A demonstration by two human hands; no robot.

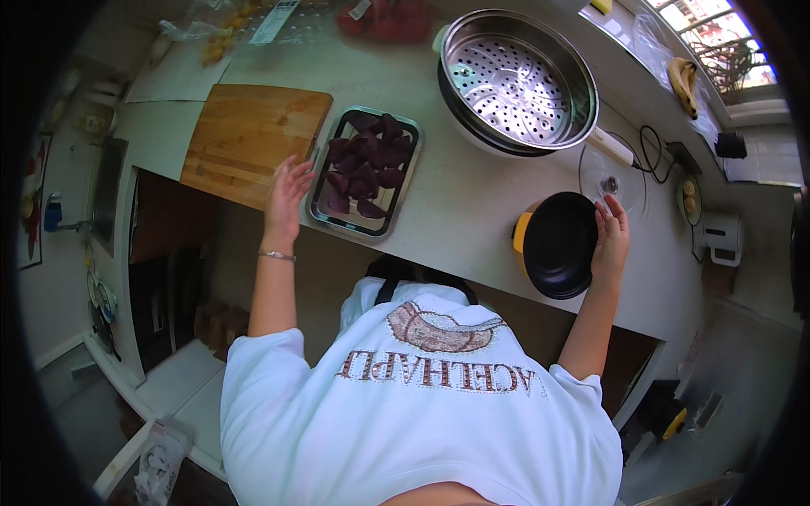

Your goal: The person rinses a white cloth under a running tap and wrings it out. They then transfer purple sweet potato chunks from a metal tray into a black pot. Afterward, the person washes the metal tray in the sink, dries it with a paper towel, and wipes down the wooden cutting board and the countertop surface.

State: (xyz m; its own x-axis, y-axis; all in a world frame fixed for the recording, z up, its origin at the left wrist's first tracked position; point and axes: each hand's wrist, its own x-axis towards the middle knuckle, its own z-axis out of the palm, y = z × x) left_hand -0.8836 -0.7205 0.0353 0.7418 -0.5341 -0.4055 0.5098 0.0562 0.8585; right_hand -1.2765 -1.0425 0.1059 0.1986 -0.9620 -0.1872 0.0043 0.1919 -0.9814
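Observation:
My left hand [288,196] is raised at the counter's front edge with its fingers apart and holds nothing. It is between a wooden cutting board [253,136] and a clear-rimmed tray [319,212]. Dark purple chunks of food [364,158] are piled in the tray. At the right, my right hand [610,243] is against the right rim of a black-lined pot [560,246]. Whether its fingers grip a handle there is hidden. The pot's yellow handle [522,234] shows on the opposite side. Beyond my right fingertips lies a glass lid [610,185].
A perforated steel steamer [516,88] sits on a long-handled pan at the back. Its cable runs along the wall. Behind the board are plastic packages [275,22] and a red bag [383,22]. Bananas [683,85] rest on the windowsill. A sink [109,196] is far left.

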